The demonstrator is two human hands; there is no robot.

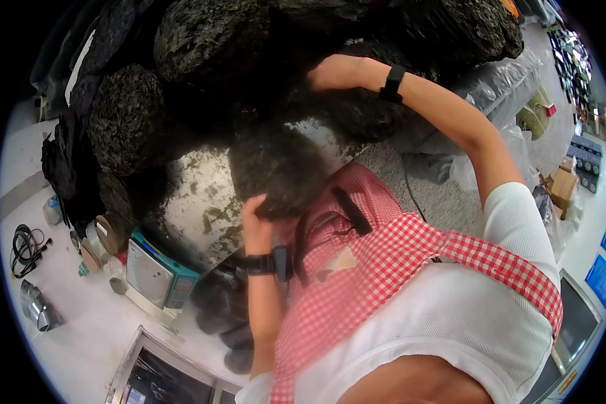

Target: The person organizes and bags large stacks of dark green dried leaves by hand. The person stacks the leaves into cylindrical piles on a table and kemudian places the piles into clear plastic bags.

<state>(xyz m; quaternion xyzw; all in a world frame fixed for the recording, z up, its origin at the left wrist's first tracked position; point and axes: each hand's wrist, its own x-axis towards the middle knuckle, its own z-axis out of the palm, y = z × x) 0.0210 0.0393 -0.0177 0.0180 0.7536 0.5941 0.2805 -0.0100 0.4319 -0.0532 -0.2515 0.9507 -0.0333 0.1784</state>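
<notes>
My left hand [257, 222] grips the near edge of a dark, flat cake of what looks like dried seaweed [278, 166], its thumb on the upper face. That cake is blurred and sits over a pale work surface [202, 187] strewn with dark flakes. Farther out, my right hand [336, 73] reaches in among the dark cakes. Its fingers are lost in deep shadow, so what they touch cannot be made out. Big round seaweed cakes [209, 38] are heaped around the far side, with another stack [126, 118] at the left.
A teal-cased scale or similar device [154, 272] stands left, near rolls of tape [108, 235] and a coiled black cable [28, 250]. Clear plastic bags [505, 86] lie at the right. A cardboard box [563, 189] is farther right. A checked apron [363, 267] covers my front.
</notes>
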